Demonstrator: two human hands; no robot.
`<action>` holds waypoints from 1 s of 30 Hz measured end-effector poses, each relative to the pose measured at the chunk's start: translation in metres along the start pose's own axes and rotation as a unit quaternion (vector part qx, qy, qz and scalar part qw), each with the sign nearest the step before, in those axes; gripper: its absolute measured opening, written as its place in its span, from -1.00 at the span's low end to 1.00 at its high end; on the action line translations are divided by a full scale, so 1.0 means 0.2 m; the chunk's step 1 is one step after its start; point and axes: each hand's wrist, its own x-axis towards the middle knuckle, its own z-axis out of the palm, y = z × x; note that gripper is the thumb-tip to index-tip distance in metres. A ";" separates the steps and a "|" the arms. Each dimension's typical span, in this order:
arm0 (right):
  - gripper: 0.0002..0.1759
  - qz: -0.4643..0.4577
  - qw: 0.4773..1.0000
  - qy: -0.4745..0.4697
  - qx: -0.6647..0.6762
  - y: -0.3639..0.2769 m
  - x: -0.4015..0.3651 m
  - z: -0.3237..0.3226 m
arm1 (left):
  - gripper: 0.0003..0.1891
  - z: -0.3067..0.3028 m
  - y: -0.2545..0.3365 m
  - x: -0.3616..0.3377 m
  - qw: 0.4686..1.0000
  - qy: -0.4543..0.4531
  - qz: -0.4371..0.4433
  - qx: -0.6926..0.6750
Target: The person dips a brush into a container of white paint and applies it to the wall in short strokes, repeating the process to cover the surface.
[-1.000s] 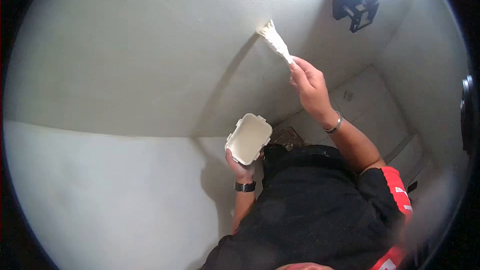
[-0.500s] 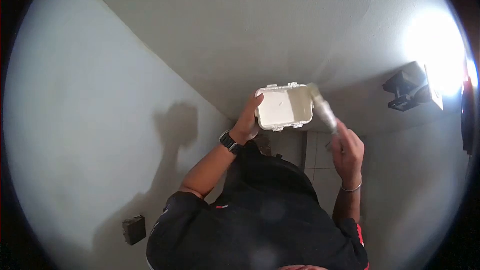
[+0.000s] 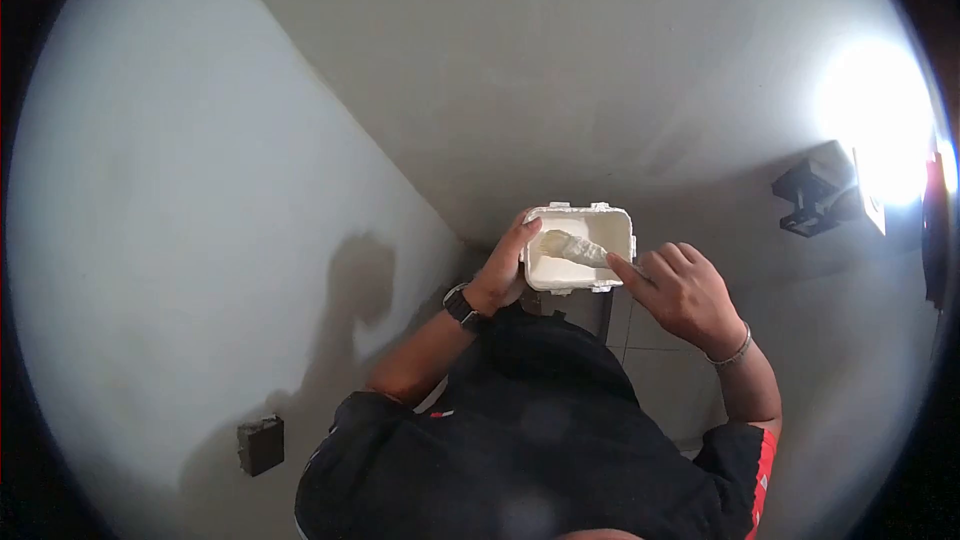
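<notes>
A white rectangular plastic tub (image 3: 629, 230) with clip lugs on its rim is held up in front of me, white paint (image 3: 550, 271) inside it. My left hand (image 3: 505, 262) grips the tub's left side, thumb over the rim and the other fingers hidden behind. In my right hand (image 3: 683, 287) is a paint-coated paintbrush (image 3: 578, 249), its handle mostly covered by my closed fingers. The brush reaches over the right rim, and its bristles lie inside the tub near the left wall.
Grey walls meet in a corner ahead, the left wall (image 3: 190, 190) paler. A dark box (image 3: 261, 445) is fixed low on that wall. At right, a bright lamp (image 3: 880, 120) shines beside a dark bracket (image 3: 810, 190). Floor tiles (image 3: 655, 380) show below.
My right hand has brought the paintbrush from beside the tub's right edge leftward into it. The tub sits slightly lower and farther right in view.
</notes>
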 end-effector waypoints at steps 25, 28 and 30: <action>-0.71 0.518 0.337 0.261 0.742 -0.43 -0.32 0.51 | -0.42 -0.03 -0.09 -0.01 0.998 0.020 0.027 -0.055; -0.66 0.571 0.311 0.326 0.686 -0.42 -0.29 0.53 | -0.34 0.00 -0.10 0.00 0.998 0.033 0.036 0.026; -0.67 0.584 0.304 0.339 0.672 -0.37 -0.25 0.52 | -0.35 0.07 -0.06 -0.03 0.998 0.062 0.020 0.023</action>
